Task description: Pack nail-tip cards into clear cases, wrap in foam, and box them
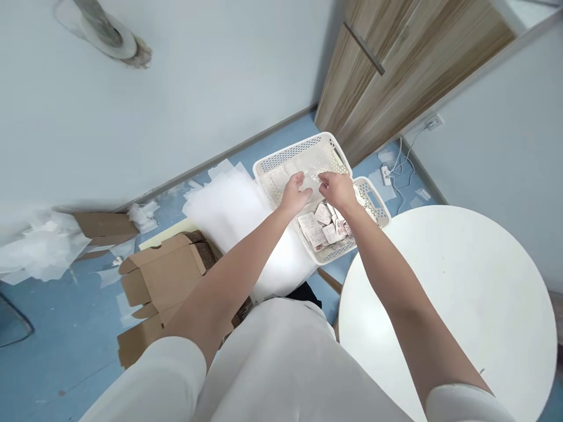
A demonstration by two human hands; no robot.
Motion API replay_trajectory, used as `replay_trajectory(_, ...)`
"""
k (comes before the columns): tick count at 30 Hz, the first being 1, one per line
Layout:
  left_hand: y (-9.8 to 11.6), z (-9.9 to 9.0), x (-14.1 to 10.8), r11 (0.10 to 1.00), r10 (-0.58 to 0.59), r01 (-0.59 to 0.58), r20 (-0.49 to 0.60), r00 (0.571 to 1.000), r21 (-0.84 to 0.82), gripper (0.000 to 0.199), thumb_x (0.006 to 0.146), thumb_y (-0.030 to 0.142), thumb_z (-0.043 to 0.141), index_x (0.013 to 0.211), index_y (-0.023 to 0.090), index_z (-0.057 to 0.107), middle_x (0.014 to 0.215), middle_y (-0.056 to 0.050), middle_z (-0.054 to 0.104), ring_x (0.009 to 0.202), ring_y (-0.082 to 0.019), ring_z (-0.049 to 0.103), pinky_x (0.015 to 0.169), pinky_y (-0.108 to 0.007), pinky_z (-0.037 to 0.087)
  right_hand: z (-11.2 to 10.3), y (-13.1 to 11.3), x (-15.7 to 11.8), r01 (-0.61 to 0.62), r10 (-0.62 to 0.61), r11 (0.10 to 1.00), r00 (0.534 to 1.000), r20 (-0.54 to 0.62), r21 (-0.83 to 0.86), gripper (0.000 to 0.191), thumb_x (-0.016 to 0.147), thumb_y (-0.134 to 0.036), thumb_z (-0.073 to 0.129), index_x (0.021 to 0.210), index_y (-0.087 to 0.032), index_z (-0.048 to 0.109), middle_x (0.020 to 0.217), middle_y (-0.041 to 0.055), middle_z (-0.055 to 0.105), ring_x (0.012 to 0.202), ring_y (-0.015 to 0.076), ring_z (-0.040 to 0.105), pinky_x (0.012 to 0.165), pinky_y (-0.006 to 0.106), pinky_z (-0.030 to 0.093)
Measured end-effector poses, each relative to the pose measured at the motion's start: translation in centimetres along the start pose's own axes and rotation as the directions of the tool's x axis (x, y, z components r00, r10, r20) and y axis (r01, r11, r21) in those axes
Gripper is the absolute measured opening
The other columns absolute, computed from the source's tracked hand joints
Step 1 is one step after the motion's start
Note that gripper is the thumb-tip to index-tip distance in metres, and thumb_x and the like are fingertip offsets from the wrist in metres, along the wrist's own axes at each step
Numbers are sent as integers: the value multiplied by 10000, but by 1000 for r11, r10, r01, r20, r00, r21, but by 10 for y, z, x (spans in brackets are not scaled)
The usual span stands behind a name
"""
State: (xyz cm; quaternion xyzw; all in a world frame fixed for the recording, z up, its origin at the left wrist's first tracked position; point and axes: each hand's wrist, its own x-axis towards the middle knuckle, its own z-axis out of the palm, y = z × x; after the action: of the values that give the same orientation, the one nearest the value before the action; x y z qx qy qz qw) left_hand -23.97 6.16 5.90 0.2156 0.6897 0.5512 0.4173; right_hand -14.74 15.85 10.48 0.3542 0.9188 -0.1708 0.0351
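Note:
Both hands are over a white perforated plastic basket [288, 153]. My left hand [295, 196] is at its left side, thumb and fingers apart, with nothing visibly gripped. Facing it, my right hand [339, 189] has its thumb and fingertips pinched together at a shiny clear plastic piece [314, 176], whose exact shape is hard to make out. Clear plastic also seems to line the far part of the basket. Nearer to me lie several small white printed packets [311, 230], partly covered by my right forearm.
A second white basket [379, 198] adjoins on the right. A round white table [453, 293] stands at right. White foam wrap [233, 202] and opened cardboard boxes [171, 275] lie left. A power strip [386, 174] with cords is on the floor by the wooden cabinet [396, 64].

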Motion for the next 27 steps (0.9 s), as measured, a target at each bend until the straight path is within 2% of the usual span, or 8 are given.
replay_trajectory(3,7,-23,-31,968,205,-197,-36,978,157,602,714,172,566,1277,223,358,1365,-77,331,1229,-212,350,988,-370,307,-22,-25,-38,98,-94,993,994,-60,67,370,732,-139,433,1056,-186,606,973,49,673,903,209,606,800,301,420)
replay_trajectory(6,16,-47,-73,901,352,-360,78,933,242,424,758,225,543,1178,220,488,1263,-69,457,1175,-209,405,962,-361,338,-43,-51,-85,188,-179,975,980,-85,119,354,738,-145,447,1043,-204,618,972,28,680,878,192,620,800,292,432)
replay_trajectory(8,20,-59,-102,882,379,-403,139,915,244,327,782,275,523,1102,213,552,1164,-63,543,1091,-199,477,921,-347,374,-54,-64,-117,221,-207,962,973,-101,162,332,741,-149,461,1018,-216,633,950,16,687,854,185,629,793,292,443)
replay_trajectory(11,20,-68,-143,886,394,-426,189,899,182,304,777,310,533,1045,180,592,1066,-66,600,972,-187,542,840,-320,420,-61,-76,-162,236,-196,927,967,-160,291,285,747,-166,490,978,-219,649,939,18,688,832,178,637,781,296,466)
replay_trajectory(14,17,-68,-179,912,381,-409,304,873,32,323,766,353,546,997,141,620,968,-64,637,881,-175,572,764,-294,446,-56,-78,-202,207,-90,836,965,-246,509,250,757,-249,534,979,-210,641,930,41,686,830,181,642,763,311,494)
replay_trajectory(18,15,-60,-227,955,294,-275,435,851,-108,420,690,390,636,1020,131,628,912,-62,664,808,-161,590,753,-297,459,-41,-76,-256,147,158,614,939,-304,775,315,738,-403,573,971,-195,623,891,60,686,857,196,634,750,344,513)
replay_trajectory(24,15,-35,-279,989,140,-94,541,829,-112,429,637,375,693,971,111,644,747,-47,676,674,-147,608,716,-319,483,-24,-75,-347,78,477,301,851,-221,950,399,730,-484,561,1014,-204,578,1010,75,642,814,186,640,749,366,508)
replay_trajectory(27,10,-15,-293,996,85,-47,593,800,-79,393,640,356,694,943,112,641,711,-40,669,646,-137,604,703,-308,482,-10,-71,-388,56,574,199,803,-163,978,398,721,-458,587,1039,-221,558,1101,83,591,814,185,640,755,367,498)
